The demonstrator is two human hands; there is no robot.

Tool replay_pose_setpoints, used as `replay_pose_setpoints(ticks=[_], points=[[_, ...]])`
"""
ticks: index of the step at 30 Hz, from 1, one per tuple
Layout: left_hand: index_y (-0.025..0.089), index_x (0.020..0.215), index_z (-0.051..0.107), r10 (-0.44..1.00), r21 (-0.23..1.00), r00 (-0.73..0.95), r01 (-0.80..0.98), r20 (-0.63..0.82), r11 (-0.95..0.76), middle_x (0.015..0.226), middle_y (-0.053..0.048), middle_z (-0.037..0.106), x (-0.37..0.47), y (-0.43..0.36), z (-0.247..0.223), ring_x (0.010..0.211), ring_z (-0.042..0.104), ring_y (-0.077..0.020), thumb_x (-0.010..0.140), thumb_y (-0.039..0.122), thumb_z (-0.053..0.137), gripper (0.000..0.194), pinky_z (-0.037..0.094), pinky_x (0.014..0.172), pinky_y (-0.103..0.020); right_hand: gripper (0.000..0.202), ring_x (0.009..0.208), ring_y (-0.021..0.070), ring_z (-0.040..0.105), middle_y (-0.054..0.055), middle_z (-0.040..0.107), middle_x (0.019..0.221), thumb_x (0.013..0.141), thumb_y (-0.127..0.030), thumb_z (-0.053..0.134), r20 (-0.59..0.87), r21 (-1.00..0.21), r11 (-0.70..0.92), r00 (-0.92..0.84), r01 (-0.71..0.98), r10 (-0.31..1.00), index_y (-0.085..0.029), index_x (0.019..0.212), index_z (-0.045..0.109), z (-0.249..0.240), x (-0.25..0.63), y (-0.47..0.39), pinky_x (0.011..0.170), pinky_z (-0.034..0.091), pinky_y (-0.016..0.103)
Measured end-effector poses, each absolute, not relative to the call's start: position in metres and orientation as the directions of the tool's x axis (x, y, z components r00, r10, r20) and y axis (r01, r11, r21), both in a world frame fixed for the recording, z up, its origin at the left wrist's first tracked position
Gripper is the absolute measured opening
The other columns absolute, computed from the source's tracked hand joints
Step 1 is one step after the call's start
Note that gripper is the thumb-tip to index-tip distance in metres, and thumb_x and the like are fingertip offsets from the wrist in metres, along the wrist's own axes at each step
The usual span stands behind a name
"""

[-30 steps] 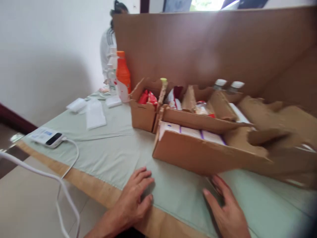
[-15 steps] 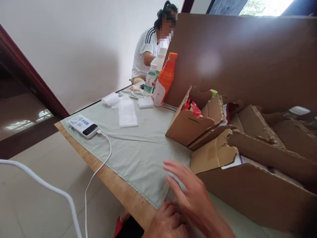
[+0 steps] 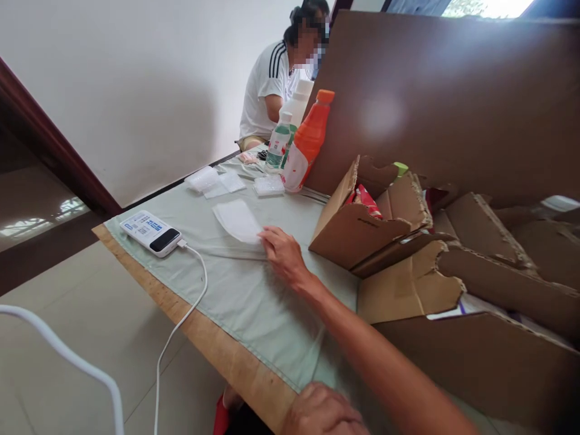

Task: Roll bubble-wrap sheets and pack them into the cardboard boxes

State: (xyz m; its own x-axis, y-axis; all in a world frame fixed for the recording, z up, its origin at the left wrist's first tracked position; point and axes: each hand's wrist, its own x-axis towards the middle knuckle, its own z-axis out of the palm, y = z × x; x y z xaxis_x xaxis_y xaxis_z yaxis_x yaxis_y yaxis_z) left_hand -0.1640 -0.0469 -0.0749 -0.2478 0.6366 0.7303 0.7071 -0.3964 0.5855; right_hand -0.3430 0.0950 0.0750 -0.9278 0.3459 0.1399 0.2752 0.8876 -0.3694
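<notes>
My right hand (image 3: 283, 254) reaches over the cloth, thumb and fingers pinched on the near corner of a flat white piece of bubble wrap (image 3: 238, 220). That piece is slightly curved and partly lifted. Behind it lie more folded pieces of bubble wrap (image 3: 202, 179), and another small one (image 3: 269, 186) sits by the orange bottle. Low in the view, my left hand (image 3: 324, 414) is curled at the table's front edge. Its fingertips are hidden, so anything inside it cannot be made out.
A white power bank (image 3: 149, 232) with a cable (image 3: 203, 278) lies at the left edge. An orange bottle (image 3: 310, 142) and a clear bottle (image 3: 277, 145) stand at the back. Cardboard boxes (image 3: 408, 344) fill the right side, before a tall cardboard panel (image 3: 435, 109). A person (image 3: 267, 90) sits beyond.
My right hand has moved forward and left from beside my left hand and taken hold of the bubble wrap. The piece has turned and its near end has come up.
</notes>
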Motion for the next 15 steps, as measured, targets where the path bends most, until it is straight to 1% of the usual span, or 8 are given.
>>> replay_pose_setpoints(ticks=[2, 3, 5, 7, 9, 11, 13, 15], points=[[0.018, 0.094, 0.073, 0.591, 0.606, -0.305, 0.678, 0.747, -0.415, 0.084, -0.011, 0.075, -0.176, -0.058, -0.049, 0.080, 0.072, -0.0217, 0.094, 0.023, 0.053, 0.020, 0.058, 0.069, -0.033, 0.033, 0.125, 0.0213, 0.064, 0.009, 0.063, 0.145, 0.103, -0.019, 0.044, 0.174, -0.446, 0.863, -0.923, 0.238, 0.344, -0.025, 0.117, 0.073, 0.082, -0.282, 0.092, 0.105, 0.049, 0.036], [0.017, 0.099, 0.072, 0.623, 0.630, -0.293, 0.647, 0.725, -0.429, 0.090, -0.012, 0.076, -0.182, -0.065, -0.035, 0.084, 0.072, -0.0226, 0.091, 0.021, 0.054, 0.020, 0.059, 0.073, -0.034, 0.032, 0.126, 0.0207, 0.065, 0.009, 0.064, 0.143, 0.102, -0.019, 0.046, 0.206, -0.512, 0.837, -0.919, 0.193, 0.338, -0.025, 0.115, 0.074, 0.087, -0.248, 0.090, 0.106, 0.050, 0.036], [0.016, 0.105, 0.070, 0.697, 0.699, -0.277, 0.566, 0.662, -0.438, 0.096, -0.012, 0.076, -0.194, -0.080, -0.007, 0.086, 0.072, -0.0220, 0.083, 0.013, 0.056, 0.027, 0.060, 0.077, -0.033, 0.033, 0.125, 0.0203, 0.066, 0.008, 0.067, 0.140, 0.098, -0.017, 0.047, 0.236, -0.618, 0.774, -0.908, 0.136, 0.347, -0.026, 0.112, 0.076, 0.095, -0.178, 0.087, 0.105, 0.053, 0.036], [0.017, 0.109, 0.069, 0.774, 0.757, -0.237, 0.499, 0.587, -0.421, 0.094, -0.010, 0.077, -0.201, -0.095, 0.015, 0.085, 0.073, -0.0217, 0.080, 0.010, 0.056, 0.034, 0.060, 0.076, -0.032, 0.036, 0.122, 0.0202, 0.068, 0.006, 0.070, 0.136, 0.096, -0.015, 0.048, 0.186, -0.672, 0.721, -0.903, 0.170, 0.387, -0.029, 0.107, 0.079, 0.101, -0.111, 0.085, 0.104, 0.055, 0.037], [0.020, 0.111, 0.069, 0.842, 0.815, -0.208, 0.443, 0.498, -0.373, 0.090, -0.007, 0.078, -0.201, -0.106, 0.030, 0.080, 0.074, -0.0198, 0.081, 0.010, 0.057, 0.034, 0.060, 0.073, -0.029, 0.039, 0.121, 0.0203, 0.069, 0.005, 0.072, 0.133, 0.094, -0.015, 0.046, 0.096, -0.681, 0.680, -0.888, 0.271, 0.450, -0.031, 0.103, 0.081, 0.105, -0.052, 0.084, 0.104, 0.055, 0.039], [0.022, 0.108, 0.069, 0.878, 0.862, -0.193, 0.370, 0.438, -0.348, 0.089, -0.006, 0.078, -0.195, -0.114, 0.040, 0.079, 0.075, -0.0199, 0.084, 0.011, 0.058, 0.030, 0.061, 0.073, -0.030, 0.042, 0.120, 0.0211, 0.069, 0.004, 0.072, 0.132, 0.093, -0.014, 0.044, 0.056, -0.660, 0.653, -0.843, 0.371, 0.534, -0.032, 0.101, 0.082, 0.103, -0.002, 0.084, 0.104, 0.056, 0.042], [0.022, 0.104, 0.069, 0.891, 0.891, -0.170, 0.262, 0.421, -0.372, 0.087, -0.006, 0.077, -0.186, -0.118, 0.049, 0.081, 0.075, -0.0207, 0.086, 0.010, 0.056, 0.025, 0.061, 0.074, -0.032, 0.044, 0.121, 0.0221, 0.069, 0.004, 0.072, 0.133, 0.090, -0.012, 0.044, 0.071, -0.616, 0.651, -0.792, 0.443, 0.606, -0.032, 0.102, 0.082, 0.098, 0.040, 0.085, 0.105, 0.056, 0.044], [0.021, 0.102, 0.068, 0.898, 0.900, -0.122, 0.170, 0.422, -0.400, 0.084, -0.005, 0.075, -0.176, -0.120, 0.059, 0.082, 0.074, -0.0199, 0.087, 0.006, 0.053, 0.026, 0.061, 0.075, -0.033, 0.046, 0.124, 0.0233, 0.067, 0.005, 0.070, 0.135, 0.088, -0.009, 0.044, 0.111, -0.565, 0.663, -0.752, 0.490, 0.650, -0.031, 0.106, 0.081, 0.092, 0.075, 0.086, 0.107, 0.055, 0.046]])
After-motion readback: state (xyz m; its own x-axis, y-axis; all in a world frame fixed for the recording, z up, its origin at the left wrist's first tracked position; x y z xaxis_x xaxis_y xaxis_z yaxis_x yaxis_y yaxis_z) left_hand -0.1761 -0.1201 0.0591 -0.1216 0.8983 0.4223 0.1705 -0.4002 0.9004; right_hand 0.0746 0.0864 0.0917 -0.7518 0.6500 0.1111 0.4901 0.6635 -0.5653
